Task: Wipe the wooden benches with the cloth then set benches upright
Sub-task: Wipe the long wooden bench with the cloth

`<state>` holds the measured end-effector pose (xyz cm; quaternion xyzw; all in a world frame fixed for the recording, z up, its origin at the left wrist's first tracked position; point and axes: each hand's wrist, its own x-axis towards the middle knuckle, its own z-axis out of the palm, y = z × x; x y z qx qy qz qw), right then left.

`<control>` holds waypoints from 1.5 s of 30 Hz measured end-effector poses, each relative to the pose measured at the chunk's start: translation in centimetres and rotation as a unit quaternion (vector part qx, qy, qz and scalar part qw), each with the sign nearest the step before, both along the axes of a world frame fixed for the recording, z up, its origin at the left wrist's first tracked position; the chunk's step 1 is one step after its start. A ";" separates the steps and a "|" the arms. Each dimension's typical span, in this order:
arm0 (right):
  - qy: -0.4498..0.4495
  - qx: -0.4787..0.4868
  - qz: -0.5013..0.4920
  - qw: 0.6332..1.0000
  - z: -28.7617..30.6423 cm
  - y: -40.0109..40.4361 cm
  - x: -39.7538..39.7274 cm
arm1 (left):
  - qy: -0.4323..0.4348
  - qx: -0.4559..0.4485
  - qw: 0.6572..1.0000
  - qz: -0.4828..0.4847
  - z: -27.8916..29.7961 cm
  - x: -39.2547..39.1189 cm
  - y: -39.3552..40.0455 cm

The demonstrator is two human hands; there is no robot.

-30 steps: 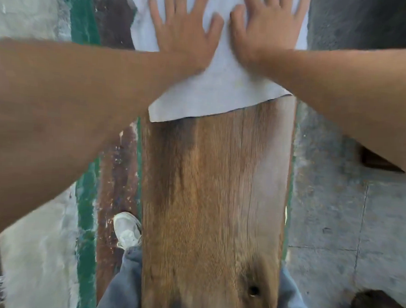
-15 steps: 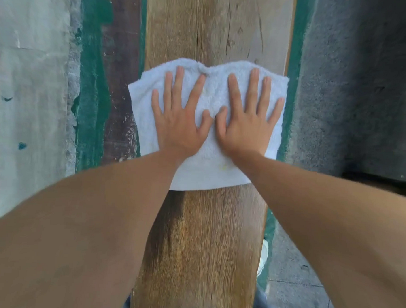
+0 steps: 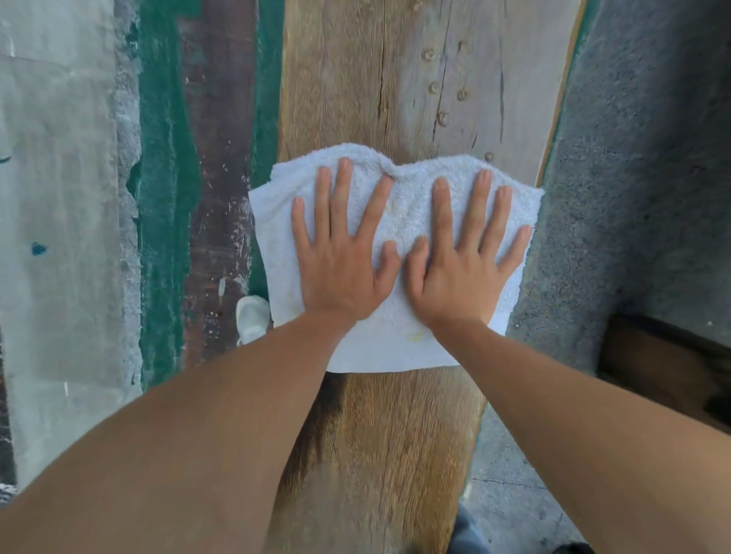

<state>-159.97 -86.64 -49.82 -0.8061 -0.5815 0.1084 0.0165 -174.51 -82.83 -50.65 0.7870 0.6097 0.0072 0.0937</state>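
A long wooden bench runs away from me down the middle of the view, its near part darker and damp-looking, its far part pale with nail heads. A white terry cloth lies spread across its width. My left hand and my right hand press flat on the cloth side by side, fingers straight and spread, thumbs nearly touching.
Left of the bench lie a green-painted strip, a dark board and a pale concrete slab. Rough grey concrete is on the right, with a dark wooden piece beside it. My white shoe shows beside the bench.
Both hands have pushed the cloth away from me along the bench and my view has followed them, so the far, pale end with the nails has come into sight.
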 end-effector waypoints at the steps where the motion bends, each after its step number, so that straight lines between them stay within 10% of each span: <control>1: -0.002 -0.006 0.003 1.000 0.1 -0.2 0.0 | -0.001 -0.006 1.000 0.000 0.1 -0.1 -0.4; 45: 0.029 -0.020 -0.027 0.999 0.5 -8.2 -2.9 | -0.005 -0.069 0.997 -0.036 0.7 -1.6 -6.5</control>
